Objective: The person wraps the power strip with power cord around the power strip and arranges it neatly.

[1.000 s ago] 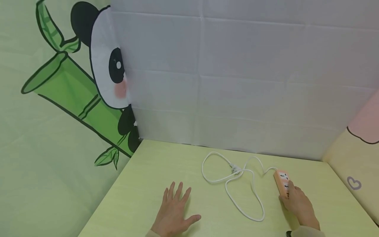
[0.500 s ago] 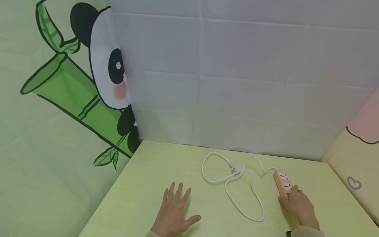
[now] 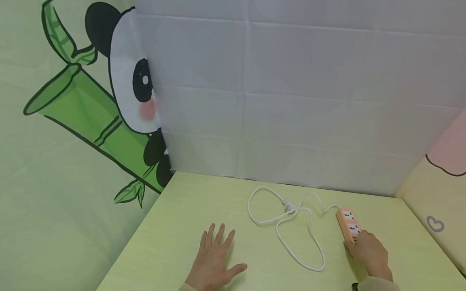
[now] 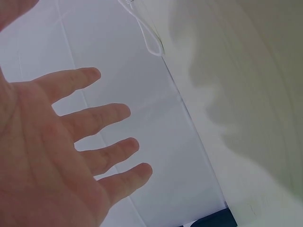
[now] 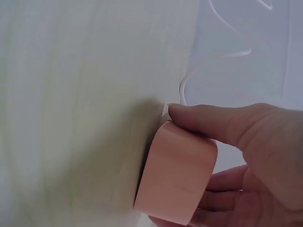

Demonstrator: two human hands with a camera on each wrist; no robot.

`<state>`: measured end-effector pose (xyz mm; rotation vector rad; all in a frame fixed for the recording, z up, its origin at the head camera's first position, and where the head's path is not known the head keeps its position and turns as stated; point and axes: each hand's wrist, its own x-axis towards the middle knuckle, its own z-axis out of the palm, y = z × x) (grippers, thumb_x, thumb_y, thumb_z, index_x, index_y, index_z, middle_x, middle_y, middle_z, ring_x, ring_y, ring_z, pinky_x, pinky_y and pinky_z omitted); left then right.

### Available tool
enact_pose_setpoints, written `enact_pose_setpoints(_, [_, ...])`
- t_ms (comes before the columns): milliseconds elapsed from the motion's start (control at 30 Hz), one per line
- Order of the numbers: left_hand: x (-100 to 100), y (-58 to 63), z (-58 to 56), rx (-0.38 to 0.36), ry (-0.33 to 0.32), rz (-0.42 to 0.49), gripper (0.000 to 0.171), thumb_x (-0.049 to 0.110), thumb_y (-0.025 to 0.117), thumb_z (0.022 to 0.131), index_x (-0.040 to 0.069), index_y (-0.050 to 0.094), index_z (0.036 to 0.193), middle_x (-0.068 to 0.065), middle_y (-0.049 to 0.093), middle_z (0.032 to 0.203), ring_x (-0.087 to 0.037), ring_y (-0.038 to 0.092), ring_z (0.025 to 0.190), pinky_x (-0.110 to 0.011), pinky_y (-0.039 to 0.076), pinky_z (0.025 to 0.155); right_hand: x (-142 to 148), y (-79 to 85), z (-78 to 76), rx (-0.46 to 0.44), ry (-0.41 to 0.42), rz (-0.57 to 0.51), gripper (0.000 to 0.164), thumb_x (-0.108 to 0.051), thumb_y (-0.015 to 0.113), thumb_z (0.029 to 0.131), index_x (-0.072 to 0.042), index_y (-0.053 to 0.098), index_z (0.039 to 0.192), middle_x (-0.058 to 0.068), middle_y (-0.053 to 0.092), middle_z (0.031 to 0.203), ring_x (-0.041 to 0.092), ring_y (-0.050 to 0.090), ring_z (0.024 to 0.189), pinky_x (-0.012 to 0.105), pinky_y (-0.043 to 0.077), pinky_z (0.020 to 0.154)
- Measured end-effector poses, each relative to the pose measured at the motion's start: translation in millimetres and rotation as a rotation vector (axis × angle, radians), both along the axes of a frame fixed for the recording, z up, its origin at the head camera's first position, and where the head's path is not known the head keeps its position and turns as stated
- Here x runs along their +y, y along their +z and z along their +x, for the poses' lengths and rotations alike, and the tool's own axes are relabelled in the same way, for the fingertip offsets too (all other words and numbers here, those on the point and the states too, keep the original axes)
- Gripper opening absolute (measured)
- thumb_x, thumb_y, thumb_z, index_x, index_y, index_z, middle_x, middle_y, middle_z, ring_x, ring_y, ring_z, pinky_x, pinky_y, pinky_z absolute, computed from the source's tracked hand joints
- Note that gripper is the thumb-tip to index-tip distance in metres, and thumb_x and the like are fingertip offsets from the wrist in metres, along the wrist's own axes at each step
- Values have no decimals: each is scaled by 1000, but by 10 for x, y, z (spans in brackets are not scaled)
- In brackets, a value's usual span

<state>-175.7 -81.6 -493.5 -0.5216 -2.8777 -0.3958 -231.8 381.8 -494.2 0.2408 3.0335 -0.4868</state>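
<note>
An orange power strip with white socket faces lies near the right side of the table. My right hand grips its near end, thumb on one side and fingers on the other; the right wrist view shows the strip's plain end face between them. From the far end runs a white cord, looped loosely over the table, with its plug among the loops. To the left of the cord, my left hand is spread palm down with straight fingers, holding nothing. In the left wrist view its palm shows.
The pale yellow-green table meets a white creased sheet along its back edge. On the left hangs a green cloth with a panda and bamboo print. A cream and pink panel borders the right side.
My right index finger has drawn back off the socket faces toward the strip's near end, uncovering more of them. The left hand, the strip and the cord stay in place.
</note>
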Motion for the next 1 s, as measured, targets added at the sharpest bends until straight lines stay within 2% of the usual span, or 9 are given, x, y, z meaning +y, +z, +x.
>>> enact_pose_setpoints(233, [1,-2,1,-3,-3,3,92,78,58,84,15,48,150,-20,42,157,-48,29,149,-64,27,117,-22,87,28,6,-14,-31,50,-27,61,91,20,47,101,26,57,84,31,55,69,42,47,56])
enact_pose_setpoints(467, [0,7,3,-11,-8,8,92,78,58,84,16,48,151,-20,42,157,-48,28,149,-64,27,117,-45,182,58,73,0,0,48,-21,59,91,22,44,105,33,57,89,38,59,72,50,50,59])
enact_pose_setpoints(800, [-28,11,19,-30,-17,13,91,77,58,84,16,48,151,-21,41,158,-49,27,149,-65,27,117,-140,300,128,276,30,11,43,-18,58,93,21,45,105,33,56,86,36,57,66,52,48,55])
enact_pose_setpoints(1000, [-43,15,29,-27,-23,14,90,76,59,84,15,49,150,-21,42,157,-49,28,149,-65,27,116,-255,435,211,398,-4,8,53,-18,63,93,23,41,120,39,56,95,34,54,67,46,45,53])
